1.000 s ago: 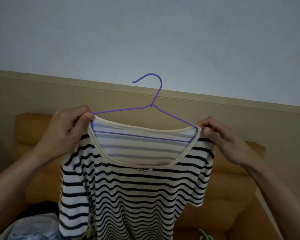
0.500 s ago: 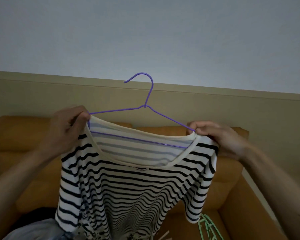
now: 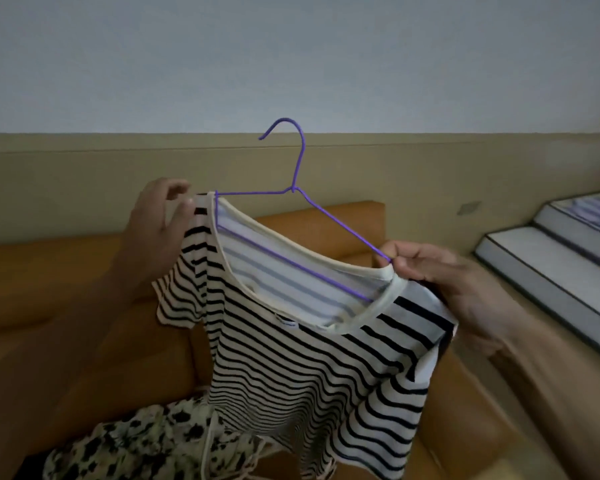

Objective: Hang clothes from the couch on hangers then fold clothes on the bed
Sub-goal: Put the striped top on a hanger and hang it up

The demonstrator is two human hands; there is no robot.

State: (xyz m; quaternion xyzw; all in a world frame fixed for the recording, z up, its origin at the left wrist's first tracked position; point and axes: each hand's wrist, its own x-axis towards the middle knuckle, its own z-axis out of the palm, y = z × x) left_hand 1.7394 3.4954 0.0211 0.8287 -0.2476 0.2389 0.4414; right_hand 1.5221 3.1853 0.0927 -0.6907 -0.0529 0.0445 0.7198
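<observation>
We are holding the striped shirt (image 3: 309, 358) on the purple hanger (image 3: 293, 190) above the couch (image 3: 326, 223) — right hand (image 3: 440, 282) at 4 o'clock pinching the wire's tip, left hand (image 3: 156, 230) at 10 o'clock loose-fingered at the shoulder, grip unclear. We are aiming to seat both seams squarely, tugging gently.

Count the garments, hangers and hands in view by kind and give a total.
Garments: 2 (striped shirt, spotted garment)
Hangers: 1 (purple hanger)
Hands: 2 (left hand, right hand)
Total: 5
</observation>
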